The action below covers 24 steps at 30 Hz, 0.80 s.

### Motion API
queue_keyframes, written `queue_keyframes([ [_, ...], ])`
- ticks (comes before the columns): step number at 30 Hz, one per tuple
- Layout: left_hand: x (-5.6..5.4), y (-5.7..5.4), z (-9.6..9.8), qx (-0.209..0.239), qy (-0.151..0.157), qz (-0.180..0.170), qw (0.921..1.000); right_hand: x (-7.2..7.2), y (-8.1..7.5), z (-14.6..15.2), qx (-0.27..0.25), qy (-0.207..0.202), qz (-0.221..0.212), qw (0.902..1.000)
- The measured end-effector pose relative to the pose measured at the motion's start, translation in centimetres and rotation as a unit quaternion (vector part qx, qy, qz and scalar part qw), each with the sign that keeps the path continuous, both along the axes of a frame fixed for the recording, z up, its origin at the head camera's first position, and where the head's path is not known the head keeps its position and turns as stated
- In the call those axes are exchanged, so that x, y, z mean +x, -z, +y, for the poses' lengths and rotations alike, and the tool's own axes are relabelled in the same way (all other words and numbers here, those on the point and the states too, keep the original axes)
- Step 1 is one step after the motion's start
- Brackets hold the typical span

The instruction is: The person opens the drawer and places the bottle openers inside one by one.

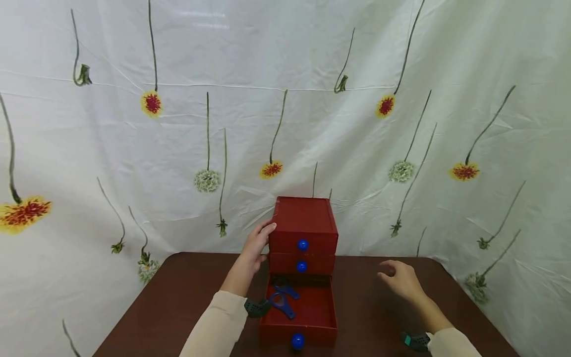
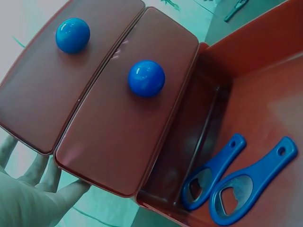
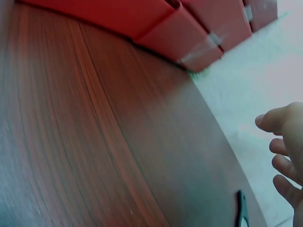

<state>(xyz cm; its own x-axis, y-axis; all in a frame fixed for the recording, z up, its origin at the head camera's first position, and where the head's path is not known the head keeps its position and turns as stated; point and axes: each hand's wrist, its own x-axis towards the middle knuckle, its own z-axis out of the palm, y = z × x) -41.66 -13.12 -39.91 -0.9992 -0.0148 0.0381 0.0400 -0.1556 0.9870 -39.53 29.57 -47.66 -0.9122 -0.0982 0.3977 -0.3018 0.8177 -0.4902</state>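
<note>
A red three-drawer box (image 1: 304,214) with round blue knobs stands on the table, its bottom drawer (image 1: 312,307) pulled out. Two blue-handled bottle openers (image 2: 258,182) lie side by side in that drawer, towards its left. My left hand (image 1: 255,248) rests against the box's left side, fingers extended along the upper drawers and thumb lower down. Over the table to the right of the box is my right hand (image 1: 401,280), fingers loosely bent and nothing in them. Near it in the right wrist view lies a slim dark object (image 3: 242,208), partly cut off by the frame.
The dark brown wood-grain table (image 1: 196,302) has rounded far corners. A white curtain (image 1: 312,124) printed with flowers hangs right behind the table and along both sides. The open drawer juts towards the front, its blue knob (image 1: 297,341) foremost.
</note>
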Motion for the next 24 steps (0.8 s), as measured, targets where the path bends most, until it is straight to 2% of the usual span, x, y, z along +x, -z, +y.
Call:
queue_keyframes([
  [6,0.0,0.0,-0.1,-0.004,0.003,0.000,1.0000,0.2,0.4,1.6,-0.007,0.007,-0.014,0.9998],
  [13,0.2,-0.1,0.0,-0.006,0.008,-0.001,1.0000,0.2,1.1,3.1,-0.015,0.038,-0.035,0.9985],
  [24,0.1,-0.2,0.1,-0.003,0.004,-0.004,1.0000,0.2,1.2,4.6,-0.013,0.058,-0.062,0.9963],
])
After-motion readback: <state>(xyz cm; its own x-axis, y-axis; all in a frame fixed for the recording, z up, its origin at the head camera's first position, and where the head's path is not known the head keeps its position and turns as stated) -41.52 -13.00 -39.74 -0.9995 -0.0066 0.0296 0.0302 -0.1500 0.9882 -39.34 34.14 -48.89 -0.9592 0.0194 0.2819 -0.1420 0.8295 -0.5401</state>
